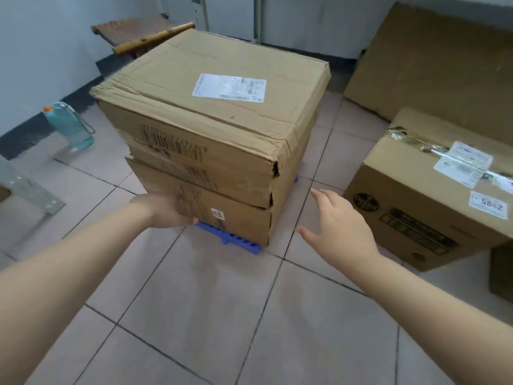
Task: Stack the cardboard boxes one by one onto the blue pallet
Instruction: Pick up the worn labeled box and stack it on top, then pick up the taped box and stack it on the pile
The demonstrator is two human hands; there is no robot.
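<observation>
Two cardboard boxes are stacked on the blue pallet [232, 240], of which only a near corner strip shows. The top box [216, 107] carries a white label and a torn right corner. The bottom box [236, 218] sits directly on the pallet. My left hand [169, 211] presses against the bottom box's near left corner, fingers wrapped round its edge. My right hand [337, 226] hovers open to the right of the stack, touching nothing. Another taped box [433, 195] with labels stands on the floor at the right.
A flat cardboard sheet [433, 59] leans on the back right wall. A teal water bottle [69, 125] stands on the left by the wall, a metal bracket [30, 187] nearer. A wooden stool [138, 33] is behind the stack. A dark box edge [502, 273] lies far right.
</observation>
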